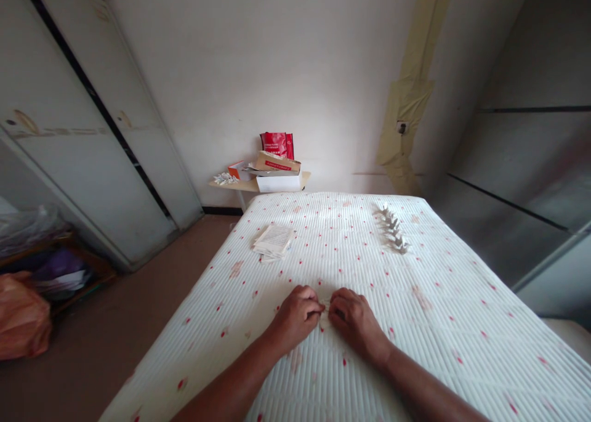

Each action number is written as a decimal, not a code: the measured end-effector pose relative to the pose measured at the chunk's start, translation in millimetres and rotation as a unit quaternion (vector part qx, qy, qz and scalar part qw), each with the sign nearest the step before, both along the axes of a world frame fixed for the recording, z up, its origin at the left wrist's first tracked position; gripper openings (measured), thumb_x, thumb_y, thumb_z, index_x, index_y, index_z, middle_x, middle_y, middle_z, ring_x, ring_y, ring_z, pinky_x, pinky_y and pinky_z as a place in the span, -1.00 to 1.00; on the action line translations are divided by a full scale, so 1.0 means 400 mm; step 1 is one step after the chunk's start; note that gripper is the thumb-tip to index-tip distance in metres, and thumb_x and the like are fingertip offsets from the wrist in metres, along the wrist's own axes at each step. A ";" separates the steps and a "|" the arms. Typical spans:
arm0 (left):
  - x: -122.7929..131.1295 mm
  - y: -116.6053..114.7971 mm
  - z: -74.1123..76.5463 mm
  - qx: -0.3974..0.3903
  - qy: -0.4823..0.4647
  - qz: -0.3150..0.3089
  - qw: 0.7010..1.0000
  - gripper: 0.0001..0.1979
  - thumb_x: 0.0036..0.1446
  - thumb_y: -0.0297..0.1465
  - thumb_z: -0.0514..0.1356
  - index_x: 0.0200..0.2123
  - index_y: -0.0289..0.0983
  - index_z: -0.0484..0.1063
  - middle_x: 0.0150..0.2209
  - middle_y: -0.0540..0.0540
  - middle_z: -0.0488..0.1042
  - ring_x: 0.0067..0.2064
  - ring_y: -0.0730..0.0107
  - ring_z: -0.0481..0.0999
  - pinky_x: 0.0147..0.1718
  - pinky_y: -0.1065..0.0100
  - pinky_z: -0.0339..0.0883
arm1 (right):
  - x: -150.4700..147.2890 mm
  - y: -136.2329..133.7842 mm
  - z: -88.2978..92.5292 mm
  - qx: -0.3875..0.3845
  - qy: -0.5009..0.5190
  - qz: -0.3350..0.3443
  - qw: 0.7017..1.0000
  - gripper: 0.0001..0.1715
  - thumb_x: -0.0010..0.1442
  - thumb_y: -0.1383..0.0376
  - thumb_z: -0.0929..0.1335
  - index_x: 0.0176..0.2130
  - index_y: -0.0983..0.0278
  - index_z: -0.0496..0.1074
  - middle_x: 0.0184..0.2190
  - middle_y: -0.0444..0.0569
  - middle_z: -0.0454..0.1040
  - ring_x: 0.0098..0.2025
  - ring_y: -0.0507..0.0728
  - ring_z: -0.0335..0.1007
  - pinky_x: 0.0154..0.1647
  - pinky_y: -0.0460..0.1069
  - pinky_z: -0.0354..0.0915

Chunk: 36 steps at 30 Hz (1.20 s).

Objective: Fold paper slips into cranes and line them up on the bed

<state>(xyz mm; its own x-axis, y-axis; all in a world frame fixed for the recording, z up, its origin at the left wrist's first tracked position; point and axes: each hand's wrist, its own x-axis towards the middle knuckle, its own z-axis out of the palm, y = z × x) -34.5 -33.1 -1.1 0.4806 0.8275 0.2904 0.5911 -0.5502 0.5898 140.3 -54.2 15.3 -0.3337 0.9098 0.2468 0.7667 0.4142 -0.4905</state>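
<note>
My left hand (301,314) and my right hand (354,317) are close together over the near middle of the bed. Both have their fingers curled and pinched on a small pale piece of paper (325,309), largely hidden by the fingers; its folds cannot be made out. Farther off to the left lies a loose stack of printed paper sheets (273,241). On the right, a row of several folded paper figures (392,226), shaped like cranes, runs away from me.
The bed cover (337,255) is white, ribbed and dotted with red. Beyond its far edge a small table (248,186) bears boxes (278,182), a red bag (276,145) and a heap of white folded pieces (225,178). Cabinets (92,120) stand left; an orange bag (23,316) is on the floor.
</note>
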 end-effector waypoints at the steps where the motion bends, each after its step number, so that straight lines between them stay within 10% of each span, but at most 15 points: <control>1: 0.000 0.001 0.001 -0.002 -0.001 0.000 1.000 -0.81 0.00 -0.55 0.12 -0.44 -0.25 0.53 -0.39 -0.05 0.40 -0.26 0.41 0.35 -0.25 0.39 0.24 | -0.005 0.002 0.001 -0.005 -0.004 -0.010 1.000 -0.79 0.08 0.48 0.24 -0.49 0.31 0.39 -0.39 -0.07 0.40 -0.28 0.06 0.29 -0.25 -0.07 0.09; 36: 0.027 0.026 0.009 -0.064 0.015 0.079 0.995 -0.85 -0.16 -0.60 0.18 -0.55 -0.27 0.50 -0.49 0.00 0.42 -0.37 0.44 0.40 -0.36 0.43 0.21 | -0.017 0.038 0.005 -0.053 -0.076 -0.023 0.995 -0.78 0.00 0.49 0.22 -0.49 0.31 0.42 -0.40 -0.07 0.41 -0.36 0.02 0.32 -0.33 -0.10 0.09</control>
